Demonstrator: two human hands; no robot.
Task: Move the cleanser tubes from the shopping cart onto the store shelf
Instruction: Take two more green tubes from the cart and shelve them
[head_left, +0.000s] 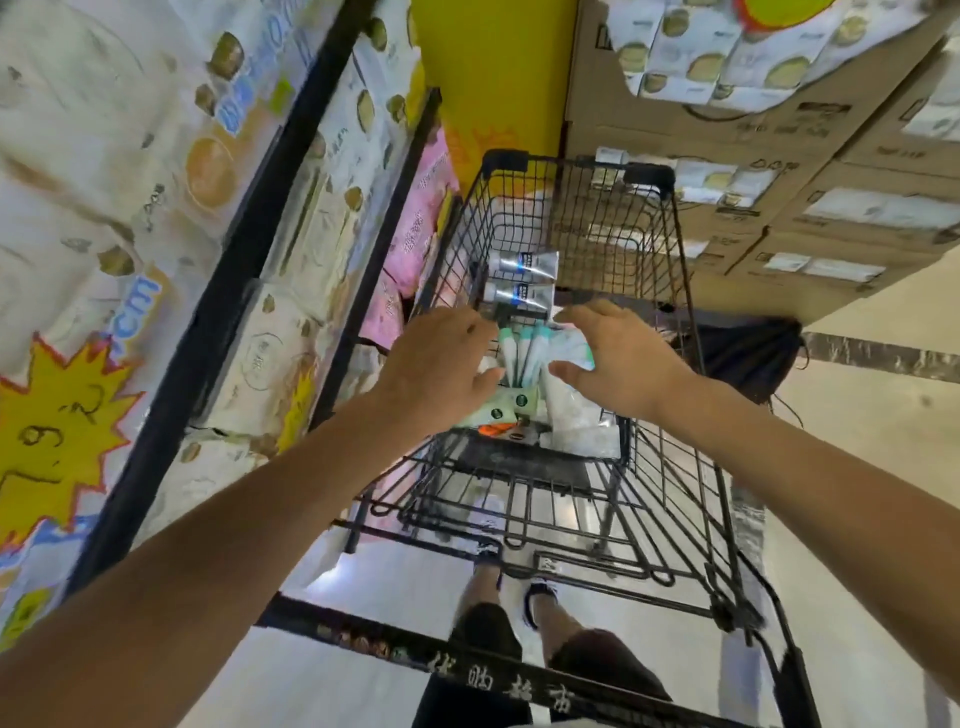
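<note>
Both hands, left (441, 364) and right (621, 358), hover spread and grasping nothing over the teal-capped cleanser tubes (524, 358) bunched inside the black wire shopping cart (675, 291), whose left rim nearly meets the store shelf (249, 249).

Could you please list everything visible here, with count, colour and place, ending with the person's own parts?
Shopping cart: one, black wire, centre aisle.
Silver tubes: two, silver with blue bands, lying side by side at the cart's far end.
Green-and-white tubes: a bunch, exact count unclear, in the cart between the hands.
White packets: count unclear, cart's near right side.
Shelf: one, black frame, left, holding white and pink packs.
Price stars: two, yellow, on the shelf.
Cardboard boxes: several, brown, stacked right.
Left hand: open, reaching over the tubes.
Right hand: open, over the tubes.
</note>
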